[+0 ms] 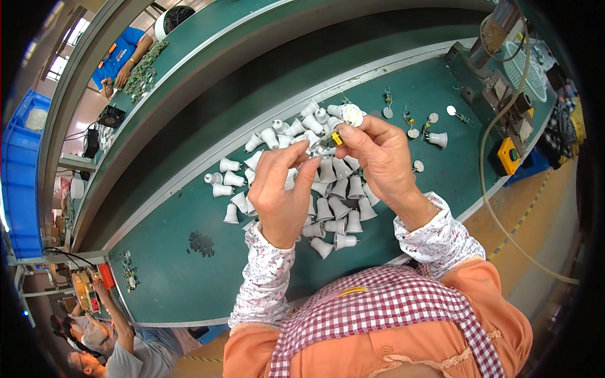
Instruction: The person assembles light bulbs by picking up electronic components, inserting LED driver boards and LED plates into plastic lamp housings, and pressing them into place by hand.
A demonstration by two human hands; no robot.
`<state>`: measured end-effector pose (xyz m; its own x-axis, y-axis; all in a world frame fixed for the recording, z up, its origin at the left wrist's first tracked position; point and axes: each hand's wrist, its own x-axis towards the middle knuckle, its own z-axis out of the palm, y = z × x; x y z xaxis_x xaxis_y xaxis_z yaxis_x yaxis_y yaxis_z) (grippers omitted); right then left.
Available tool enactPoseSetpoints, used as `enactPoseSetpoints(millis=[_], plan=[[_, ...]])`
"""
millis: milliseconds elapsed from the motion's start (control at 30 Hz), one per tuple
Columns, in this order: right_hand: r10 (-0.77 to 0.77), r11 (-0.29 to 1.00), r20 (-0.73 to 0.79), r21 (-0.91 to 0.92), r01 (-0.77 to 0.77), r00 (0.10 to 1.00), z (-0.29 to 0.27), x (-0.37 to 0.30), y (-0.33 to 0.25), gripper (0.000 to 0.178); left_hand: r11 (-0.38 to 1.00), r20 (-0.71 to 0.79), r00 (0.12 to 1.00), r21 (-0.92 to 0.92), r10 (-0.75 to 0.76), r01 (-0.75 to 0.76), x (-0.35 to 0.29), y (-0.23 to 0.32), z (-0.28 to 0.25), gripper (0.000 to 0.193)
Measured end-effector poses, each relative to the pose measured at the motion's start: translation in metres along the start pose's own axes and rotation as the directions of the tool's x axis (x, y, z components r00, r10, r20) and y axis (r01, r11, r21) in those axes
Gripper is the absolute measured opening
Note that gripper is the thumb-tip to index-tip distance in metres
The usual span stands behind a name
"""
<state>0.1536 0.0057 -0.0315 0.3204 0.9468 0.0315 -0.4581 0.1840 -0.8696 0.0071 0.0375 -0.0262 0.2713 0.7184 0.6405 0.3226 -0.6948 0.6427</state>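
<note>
My right hand (384, 160) is raised over the middle of the green bench, pinching a small LED bulb board between thumb and fingers. The board has a round white LED disc (351, 114) on top and a yellow component (336, 138) near my thumb tip. Close to its left side, my left hand (280, 189) has bent fingers, with the thumb and fingertips a little apart and nothing visible between them. Below and around both hands lies a pile of white bulb housings (338, 206), most tipped on their sides.
Several loose LED boards (413, 133) and one housing (436, 139) lie to the right. A metal press (482, 94) stands at the far right, beside a yellow switch box (507, 156). Small dark parts (201, 244) sit at left. A raised shelf (208, 57) runs behind; co-workers are beyond.
</note>
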Motion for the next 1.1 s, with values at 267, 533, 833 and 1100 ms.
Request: enactPoseSetpoints(millis=[267, 533, 833, 1100], plan=[[-0.015, 0.999, 0.001, -0.038, 0.015, 1.000, 0.001, 0.000, 0.000, 0.016, 0.987, -0.047, 0.991, 0.110, 0.125, -0.119, -0.001, -0.004, 0.000, 0.029], [-0.070, 0.989, 0.007, -0.133, 0.070, 0.998, -0.005, 0.000, -0.005, 0.014, 0.992, 0.007, 0.998, 0.103, 0.067, -0.067, -0.005, -0.011, -0.002, 0.035], [-0.094, 0.979, 0.028, -0.178, 0.098, 0.995, -0.014, -0.001, -0.011, 0.013, 0.923, 0.530, 0.841, 0.367, -0.107, -0.114, -0.038, -0.057, 0.014, 0.043], [-0.199, 0.961, 0.046, -0.186, 0.204, 0.979, -0.012, -0.003, -0.016, 0.015, 0.965, 0.360, 0.921, 0.257, -0.152, 0.059, -0.033, -0.053, 0.009, 0.027]])
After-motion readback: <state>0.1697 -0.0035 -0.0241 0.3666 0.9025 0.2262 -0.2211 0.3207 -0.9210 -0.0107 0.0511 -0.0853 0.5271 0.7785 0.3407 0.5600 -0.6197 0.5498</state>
